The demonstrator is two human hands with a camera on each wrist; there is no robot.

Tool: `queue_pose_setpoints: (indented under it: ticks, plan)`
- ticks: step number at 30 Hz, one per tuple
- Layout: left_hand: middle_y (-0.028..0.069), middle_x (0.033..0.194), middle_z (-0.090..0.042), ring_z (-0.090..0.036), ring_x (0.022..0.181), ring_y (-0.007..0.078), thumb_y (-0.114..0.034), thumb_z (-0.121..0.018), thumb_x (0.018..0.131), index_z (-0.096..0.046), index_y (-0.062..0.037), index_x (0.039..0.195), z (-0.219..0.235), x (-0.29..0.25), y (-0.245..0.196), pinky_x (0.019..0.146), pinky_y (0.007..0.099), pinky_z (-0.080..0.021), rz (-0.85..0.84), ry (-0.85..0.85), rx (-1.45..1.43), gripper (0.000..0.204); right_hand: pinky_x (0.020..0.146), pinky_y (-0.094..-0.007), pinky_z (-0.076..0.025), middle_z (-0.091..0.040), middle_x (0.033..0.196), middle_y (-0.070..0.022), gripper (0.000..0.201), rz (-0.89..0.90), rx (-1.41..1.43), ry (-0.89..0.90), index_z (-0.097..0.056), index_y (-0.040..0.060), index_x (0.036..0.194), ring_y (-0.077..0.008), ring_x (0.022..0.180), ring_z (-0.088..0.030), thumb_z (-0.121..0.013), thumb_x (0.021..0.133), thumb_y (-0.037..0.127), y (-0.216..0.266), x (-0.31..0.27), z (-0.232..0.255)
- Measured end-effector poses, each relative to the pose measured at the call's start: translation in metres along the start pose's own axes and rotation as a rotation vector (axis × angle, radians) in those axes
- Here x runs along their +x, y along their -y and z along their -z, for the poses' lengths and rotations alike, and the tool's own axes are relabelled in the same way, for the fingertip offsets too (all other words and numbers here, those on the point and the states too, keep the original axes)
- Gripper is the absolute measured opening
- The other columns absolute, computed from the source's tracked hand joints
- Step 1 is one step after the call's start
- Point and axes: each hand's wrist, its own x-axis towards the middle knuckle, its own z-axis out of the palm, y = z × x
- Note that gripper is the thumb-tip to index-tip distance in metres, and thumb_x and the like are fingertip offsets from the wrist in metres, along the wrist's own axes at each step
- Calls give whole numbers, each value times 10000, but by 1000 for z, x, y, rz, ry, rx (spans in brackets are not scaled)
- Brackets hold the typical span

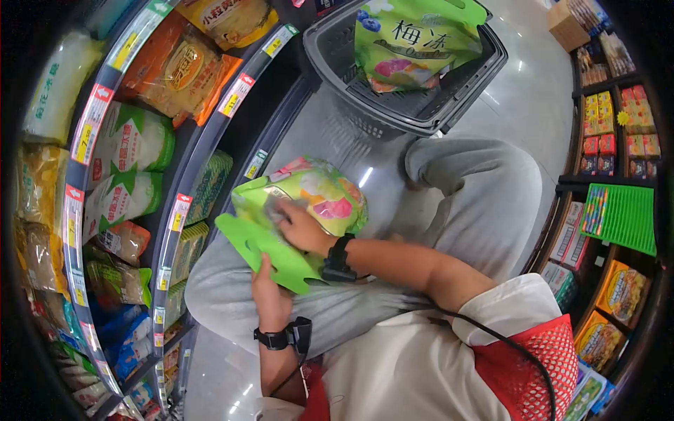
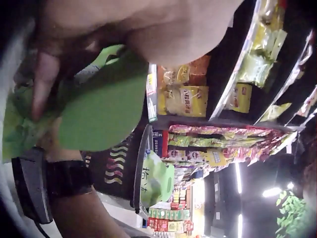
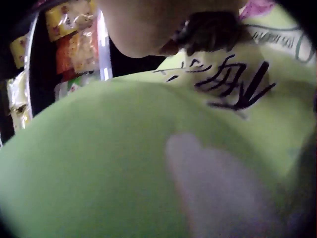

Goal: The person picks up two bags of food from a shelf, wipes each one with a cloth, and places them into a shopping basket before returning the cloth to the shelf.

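Note:
A light green bag (image 1: 337,196) with fruit pictures leans over the seated person's leg, its flat green handle flap (image 1: 260,252) towards the body. My left hand (image 1: 271,291) grips the flap's lower edge, thumb on the near face. In the left wrist view the flap (image 2: 109,106) stands beside the left fingers. The right hand (image 1: 305,226) lies over the bag's front just beyond the flap, its fingertips blurred. Under that hand, a small dark shiny packet (image 3: 210,30) shows against the bag in the right wrist view.
A grey shopping basket (image 1: 330,77) with a similar green bag (image 1: 421,42) stands on the floor ahead. Shelves with bagged goods (image 1: 130,140) rise close on the left. More shelves with boxes (image 1: 621,288) stand at the right. Grey trouser legs (image 1: 484,182) frame the held bag.

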Motion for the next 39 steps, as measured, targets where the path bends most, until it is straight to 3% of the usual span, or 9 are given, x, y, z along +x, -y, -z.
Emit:
queue_pose_setpoints:
  ticks: [7,12,22,25,28,32,36,38,39]
  plan:
    - [72,1295,-592,-588,1138,243,-414,-387,1069,-489,-82,1371,25,13,-8,959,421,-488,-158,-33,-176,460,1056,-444,-401,-550,1337,-160,416,361,-242,328,-581,32,1320,-344,1226,-512,-579,942,207,23,-2,1]
    - [76,1256,-603,-621,1088,245,-422,-407,1066,-468,-72,1378,23,18,-8,912,408,-520,-230,-41,-211,473,1070,-466,-390,-533,1379,-158,429,483,-675,51,-560,67,1322,-369,1265,-478,-568,909,185,-52,-1,48]
    - [103,1347,-555,-582,1174,270,-415,-384,1071,-419,-56,1432,17,23,-6,970,426,-491,-267,-17,-174,511,1156,-446,-311,-441,1465,-278,671,-633,-213,-218,-493,19,1410,-430,1343,-437,-364,995,531,-286,4,107]
    - [100,1338,-556,-585,1170,261,-419,-379,1073,-411,-57,1435,18,27,-7,964,424,-497,-251,-2,-194,513,1107,-452,-375,-532,1391,-260,647,-973,-298,-195,-572,-20,1313,-406,1277,-520,-405,982,510,-196,-2,108]
    - [99,1347,-551,-581,1177,264,-429,-368,1074,-404,-56,1441,19,28,-6,974,427,-491,-258,4,-151,525,973,-439,-495,-628,1255,-257,474,-766,-550,163,-659,-16,1161,-384,1148,-622,-480,962,375,-217,3,110]
    - [101,1350,-549,-576,1185,268,-437,-364,1073,-399,-58,1446,14,31,-6,984,433,-485,-285,1,-153,533,927,-434,-507,-663,1164,-254,470,-774,-278,146,-680,-47,1078,-365,1077,-654,-430,940,326,-130,7,99]
    - [107,1350,-549,-580,1183,270,-434,-363,1074,-401,-59,1443,5,26,-7,982,427,-490,-286,-53,-125,527,858,-452,-536,-685,1078,-254,411,-287,-723,434,-712,-39,961,-386,1003,-675,-486,870,292,-128,7,59]
    - [109,1344,-552,-586,1175,271,-430,-362,1075,-409,-59,1436,3,27,-8,982,423,-491,-262,-81,-118,520,859,-477,-536,-680,1033,-286,367,-605,-482,308,-722,-35,900,-423,967,-675,-566,808,284,-39,-13,54]
    - [108,1332,-558,-590,1163,267,-424,-365,1076,-415,-53,1428,-1,26,-8,974,418,-493,-256,-91,-106,514,869,-481,-529,-672,1020,-306,363,-437,-521,442,-712,-41,923,-436,971,-670,-581,798,274,-60,-14,33]
